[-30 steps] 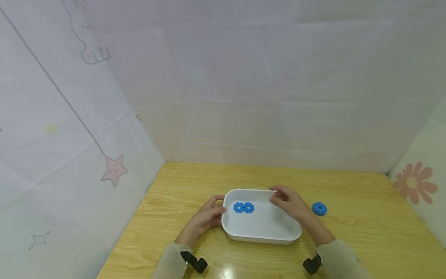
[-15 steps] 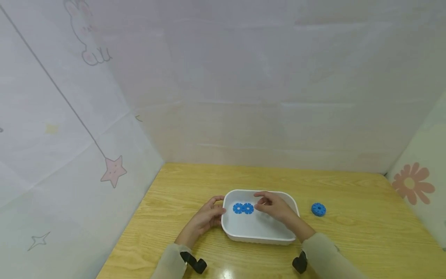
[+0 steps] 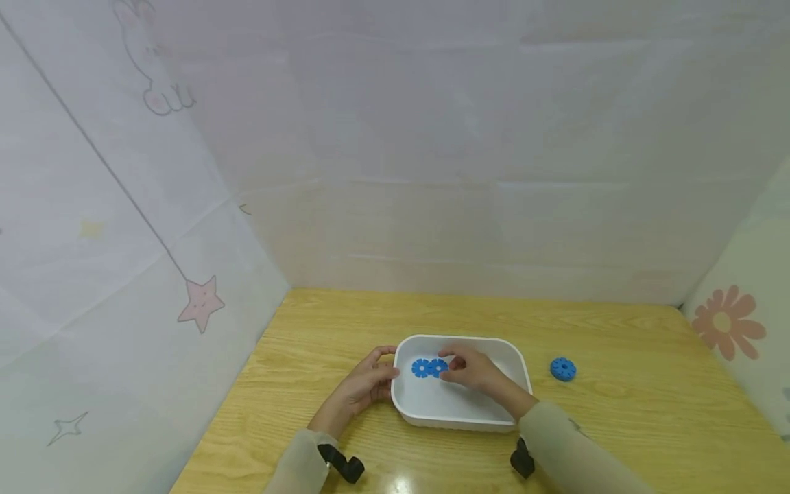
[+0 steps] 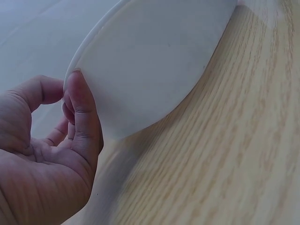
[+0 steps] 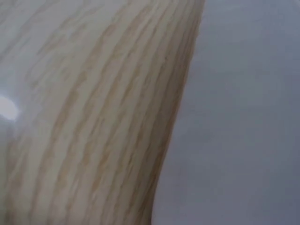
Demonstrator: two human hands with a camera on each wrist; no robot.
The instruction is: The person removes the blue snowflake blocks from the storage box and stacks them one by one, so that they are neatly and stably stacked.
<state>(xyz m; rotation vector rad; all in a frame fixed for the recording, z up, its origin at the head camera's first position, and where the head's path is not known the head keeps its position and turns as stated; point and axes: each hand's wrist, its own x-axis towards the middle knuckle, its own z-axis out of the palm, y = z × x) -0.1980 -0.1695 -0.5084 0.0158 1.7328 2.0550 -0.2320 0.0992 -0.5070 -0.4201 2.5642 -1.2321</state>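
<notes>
A white plastic tub (image 3: pixel 458 406) stands on the table. Inside it, towards the left, lie two blue notched building discs (image 3: pixel 422 368) side by side; they look joined. My left hand (image 3: pixel 365 385) holds the tub's left end, and in the left wrist view the fingers (image 4: pixel 85 112) meet its rim. My right hand (image 3: pixel 474 370) reaches into the tub with thumb and index finger spread at the upper and lower edges of the right-hand disc. Whether they touch it is unclear. In the right wrist view the right hand is out of sight.
Right of the tub, more blue notched discs (image 3: pixel 563 369) sit in what looks like a small stack. The wooden table (image 3: pixel 642 398) extends to a pale printed cloth (image 3: pixel 432 171) behind and at both sides.
My right hand has moved left across the tub to the right-hand disc. The left hand stays at the tub's left end, and the discs keep their places.
</notes>
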